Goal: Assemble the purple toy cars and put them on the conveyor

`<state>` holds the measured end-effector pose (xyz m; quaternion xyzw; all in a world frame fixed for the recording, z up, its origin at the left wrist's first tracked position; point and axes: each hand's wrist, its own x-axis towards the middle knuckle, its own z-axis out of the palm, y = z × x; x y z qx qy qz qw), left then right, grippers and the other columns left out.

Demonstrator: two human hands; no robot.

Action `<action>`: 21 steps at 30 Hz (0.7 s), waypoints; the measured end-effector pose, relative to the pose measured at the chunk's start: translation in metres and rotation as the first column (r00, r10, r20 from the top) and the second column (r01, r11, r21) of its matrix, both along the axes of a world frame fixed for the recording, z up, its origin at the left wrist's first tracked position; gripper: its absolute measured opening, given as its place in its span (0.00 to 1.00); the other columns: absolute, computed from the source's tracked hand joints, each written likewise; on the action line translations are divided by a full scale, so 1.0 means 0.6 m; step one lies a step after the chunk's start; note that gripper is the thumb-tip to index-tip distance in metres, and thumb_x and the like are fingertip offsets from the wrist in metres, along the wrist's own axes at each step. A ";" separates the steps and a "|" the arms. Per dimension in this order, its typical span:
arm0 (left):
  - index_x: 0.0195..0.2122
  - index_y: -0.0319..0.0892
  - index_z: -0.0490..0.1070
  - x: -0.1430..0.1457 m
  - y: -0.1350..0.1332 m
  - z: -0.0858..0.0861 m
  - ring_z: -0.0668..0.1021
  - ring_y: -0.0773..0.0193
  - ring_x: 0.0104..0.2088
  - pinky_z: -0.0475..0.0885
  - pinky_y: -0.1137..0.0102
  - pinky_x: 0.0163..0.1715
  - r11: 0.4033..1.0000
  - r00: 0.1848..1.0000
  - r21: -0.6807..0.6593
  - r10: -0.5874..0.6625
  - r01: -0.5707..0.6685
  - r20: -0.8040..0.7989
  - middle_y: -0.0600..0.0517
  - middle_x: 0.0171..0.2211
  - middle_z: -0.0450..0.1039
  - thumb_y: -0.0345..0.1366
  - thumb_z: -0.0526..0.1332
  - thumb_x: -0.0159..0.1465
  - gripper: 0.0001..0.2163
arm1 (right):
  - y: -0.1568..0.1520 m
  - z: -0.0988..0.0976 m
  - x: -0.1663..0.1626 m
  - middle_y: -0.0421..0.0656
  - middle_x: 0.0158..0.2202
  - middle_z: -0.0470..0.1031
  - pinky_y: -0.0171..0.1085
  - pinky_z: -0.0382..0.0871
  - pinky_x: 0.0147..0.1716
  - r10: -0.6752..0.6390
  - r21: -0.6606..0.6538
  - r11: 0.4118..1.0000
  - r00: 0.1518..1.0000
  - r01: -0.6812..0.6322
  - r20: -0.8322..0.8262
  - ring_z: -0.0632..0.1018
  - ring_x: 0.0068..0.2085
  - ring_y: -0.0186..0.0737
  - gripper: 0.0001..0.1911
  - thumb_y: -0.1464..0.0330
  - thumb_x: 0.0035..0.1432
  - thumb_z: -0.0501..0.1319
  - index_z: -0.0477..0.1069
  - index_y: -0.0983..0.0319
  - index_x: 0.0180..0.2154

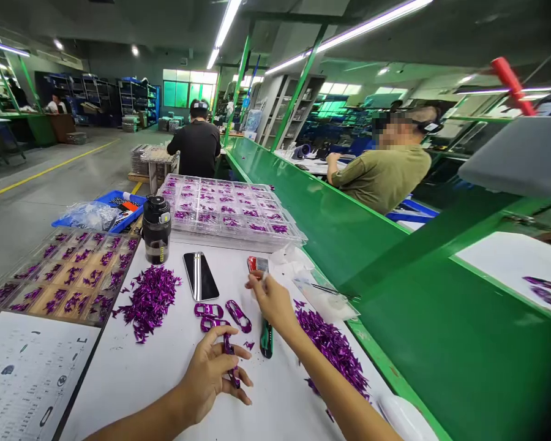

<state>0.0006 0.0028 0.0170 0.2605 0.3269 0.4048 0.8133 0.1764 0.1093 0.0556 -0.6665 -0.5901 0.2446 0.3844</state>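
Note:
My left hand (209, 373) is shut on a slim purple metallic part (230, 362) above the white work surface (133, 392). My right hand (272, 300) pinches its fingertips together, and nothing shows between them. Just beyond those fingers lies a small red-and-silver object (258, 264). A green-handled utility knife (266, 339) lies below my right hand. Several purple rings (209, 310) sit between my hands. Loose purple pieces form one heap (149, 300) at left and another (333, 346) at right. A black phone (201, 276) lies face up beyond them.
Stacked clear trays of purple parts (224, 211) stand at the far end. Another tray (59, 275) and a printed sheet (27, 380) lie at left. A dark bottle (157, 229) stands nearby. A green partition (330, 233) runs along the right, with co-workers (386, 171) beyond.

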 end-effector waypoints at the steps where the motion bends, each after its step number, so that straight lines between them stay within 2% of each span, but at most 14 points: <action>1: 0.53 0.44 0.65 -0.001 0.001 0.001 0.78 0.63 0.29 0.73 0.66 0.25 1.000 1.000 -0.012 0.007 -0.007 -0.003 0.47 0.41 0.73 0.39 0.69 0.52 0.28 | -0.016 0.008 0.001 0.46 0.29 0.80 0.46 0.76 0.40 0.009 -0.017 1.000 0.999 -0.010 -0.036 0.82 0.32 0.48 0.25 0.47 0.62 0.55 0.72 0.61 0.44; 3: 0.53 0.44 0.66 -0.002 0.003 0.003 0.76 0.65 0.27 0.70 0.69 0.23 0.999 1.000 -0.034 0.018 -0.019 -0.018 0.49 0.39 0.73 0.38 0.69 0.52 0.27 | -0.052 0.026 0.006 0.40 0.25 0.75 0.41 0.73 0.24 0.056 -0.119 0.990 0.976 -0.082 -0.211 0.75 0.20 0.40 0.32 0.42 0.63 0.50 0.70 0.61 0.50; 5: 0.53 0.43 0.66 -0.001 0.006 0.004 0.75 0.65 0.26 0.66 0.70 0.21 0.998 0.999 -0.053 0.022 -0.023 -0.028 0.51 0.37 0.72 0.36 0.68 0.52 0.26 | -0.083 0.046 0.011 0.37 0.25 0.72 0.36 0.63 0.14 0.070 -0.239 0.949 0.878 -0.205 -0.473 0.66 0.15 0.34 0.34 0.40 0.62 0.53 0.69 0.60 0.55; 7: 0.53 0.43 0.66 0.000 0.009 0.003 0.75 0.65 0.26 0.65 0.70 0.22 0.997 1.000 -0.071 0.022 -0.024 -0.022 0.51 0.36 0.72 0.35 0.68 0.52 0.26 | -0.101 0.062 0.015 0.40 0.31 0.75 0.34 0.66 0.16 0.020 -0.272 0.926 0.751 -0.263 -0.660 0.69 0.19 0.32 0.33 0.44 0.57 0.64 0.71 0.58 0.55; 9: 0.53 0.43 0.67 0.001 0.011 0.001 0.75 0.65 0.27 0.64 0.70 0.22 0.996 1.000 -0.084 0.028 -0.029 -0.008 0.51 0.36 0.72 0.35 0.68 0.53 0.26 | -0.110 0.073 0.019 0.44 0.39 0.78 0.35 0.75 0.27 -0.023 -0.246 0.945 0.705 -0.216 -0.709 0.75 0.28 0.33 0.32 0.50 0.48 0.74 0.75 0.58 0.51; 11: 0.53 0.44 0.67 0.001 0.012 -0.002 0.75 0.66 0.28 0.63 0.70 0.23 0.995 0.999 -0.093 0.043 -0.042 0.008 0.51 0.36 0.72 0.34 0.68 0.54 0.25 | -0.117 0.077 0.024 0.44 0.34 0.79 0.36 0.76 0.33 -0.032 -0.259 0.944 0.722 -0.205 -0.691 0.75 0.29 0.34 0.27 0.50 0.47 0.74 0.78 0.60 0.44; 13: 0.54 0.45 0.68 0.002 0.012 -0.004 0.74 0.66 0.29 0.63 0.71 0.24 0.993 0.998 -0.102 0.061 -0.059 0.017 0.51 0.37 0.71 0.35 0.69 0.55 0.24 | -0.128 0.076 0.028 0.40 0.20 0.72 0.35 0.71 0.23 -0.025 -0.329 0.918 0.797 -0.221 -0.604 0.67 0.19 0.31 0.27 0.44 0.56 0.65 0.78 0.62 0.35; 15: 0.53 0.46 0.68 0.003 0.010 -0.006 0.74 0.67 0.30 0.63 0.71 0.25 0.991 0.997 -0.110 0.072 -0.071 0.008 0.51 0.38 0.71 0.36 0.70 0.57 0.23 | -0.145 0.071 0.027 0.36 0.13 0.61 0.34 0.60 0.15 -0.053 -0.328 0.939 0.899 -0.103 -0.435 0.59 0.14 0.30 0.31 0.41 0.62 0.55 0.77 0.62 0.31; 16: 0.53 0.46 0.69 0.003 0.010 -0.006 0.74 0.67 0.30 0.63 0.71 0.25 0.991 0.997 -0.112 0.073 -0.073 -0.002 0.51 0.38 0.71 0.36 0.71 0.57 0.23 | -0.153 0.066 0.025 0.36 0.13 0.60 0.34 0.57 0.15 -0.109 -0.260 0.965 0.938 0.021 -0.328 0.59 0.14 0.31 0.31 0.42 0.63 0.54 0.76 0.61 0.31; 17: 0.53 0.47 0.69 0.004 0.009 -0.006 0.74 0.68 0.30 0.63 0.72 0.25 0.991 0.997 -0.113 0.071 -0.072 -0.015 0.52 0.38 0.70 0.37 0.72 0.57 0.24 | -0.161 0.061 0.022 0.37 0.15 0.63 0.34 0.57 0.15 -0.192 -0.139 0.977 0.955 0.164 -0.227 0.63 0.16 0.32 0.29 0.43 0.64 0.55 0.76 0.61 0.32; 18: 0.54 0.47 0.69 0.005 0.008 -0.006 0.73 0.68 0.30 0.64 0.72 0.25 0.991 0.997 -0.114 0.068 -0.071 -0.028 0.52 0.38 0.70 0.38 0.73 0.57 0.24 | -0.167 0.054 0.018 0.39 0.18 0.66 0.34 0.60 0.17 -0.276 0.017 0.959 0.949 0.281 -0.152 0.67 0.19 0.34 0.25 0.46 0.64 0.58 0.75 0.60 0.32; 19: 0.54 0.47 0.70 0.007 0.008 -0.005 0.73 0.68 0.30 0.65 0.71 0.25 0.991 0.997 -0.114 0.063 -0.068 -0.041 0.53 0.38 0.70 0.38 0.73 0.56 0.25 | -0.172 0.046 0.013 0.39 0.21 0.67 0.34 0.62 0.20 -0.323 0.184 0.921 0.938 0.343 -0.126 0.70 0.22 0.35 0.20 0.49 0.63 0.61 0.73 0.60 0.32; 20: 0.54 0.47 0.70 0.008 0.008 -0.005 0.73 0.68 0.30 0.66 0.71 0.25 0.992 0.997 -0.112 0.060 -0.066 -0.052 0.53 0.38 0.69 0.39 0.74 0.56 0.25 | -0.175 0.037 0.008 0.39 0.22 0.67 0.34 0.63 0.21 -0.313 0.329 0.879 0.938 0.345 -0.148 0.70 0.23 0.34 0.16 0.53 0.62 0.65 0.70 0.59 0.32; 21: 0.54 0.48 0.70 0.009 0.008 -0.006 0.73 0.68 0.30 0.67 0.71 0.25 0.992 0.996 -0.109 0.059 -0.066 -0.061 0.53 0.37 0.69 0.39 0.74 0.56 0.25 | -0.178 0.028 0.004 0.37 0.22 0.65 0.34 0.62 0.21 -0.240 0.445 0.843 0.951 0.304 -0.195 0.68 0.23 0.33 0.14 0.58 0.61 0.66 0.67 0.58 0.31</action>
